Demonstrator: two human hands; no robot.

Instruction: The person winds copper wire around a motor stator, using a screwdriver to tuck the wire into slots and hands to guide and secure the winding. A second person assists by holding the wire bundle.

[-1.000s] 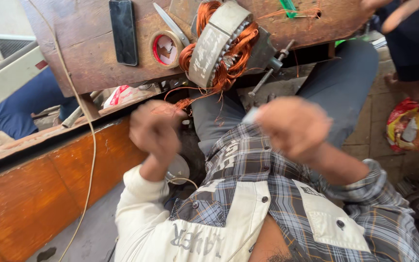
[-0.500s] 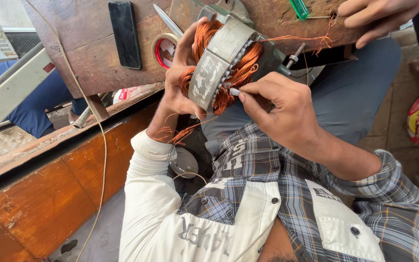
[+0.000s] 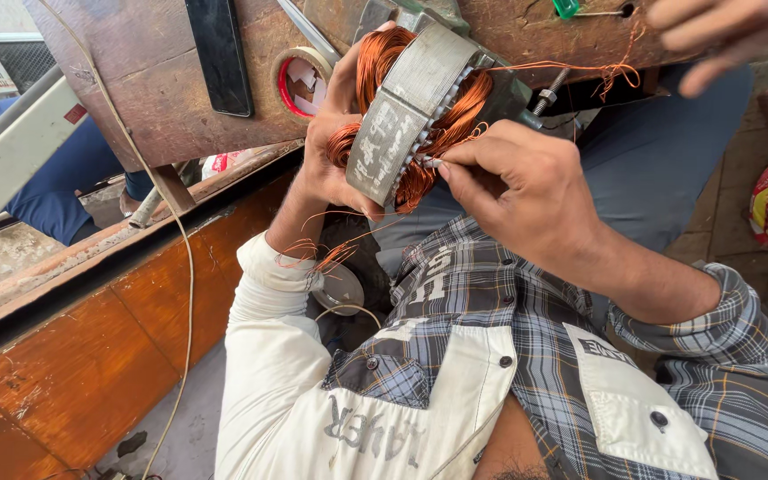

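Over the worn wooden bench [image 3: 135, 98], both hands, left [image 3: 335, 147] and right [image 3: 526, 191], clamped as before on the copper-wound stator [image 3: 411, 111], now nearer.

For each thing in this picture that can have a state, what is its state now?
Left hand: grips the stator from its left side.
Right hand: fingertips pinched at the stator's slots; what they pinch is too small to tell.
Motor stator: held up, tilted, copper winding bulging out on both faces.
Copper wire ends: loose, hanging below the stator.
Tape roll: lying flat on the wooden board.
Another person's hand: resting at the board's edge.
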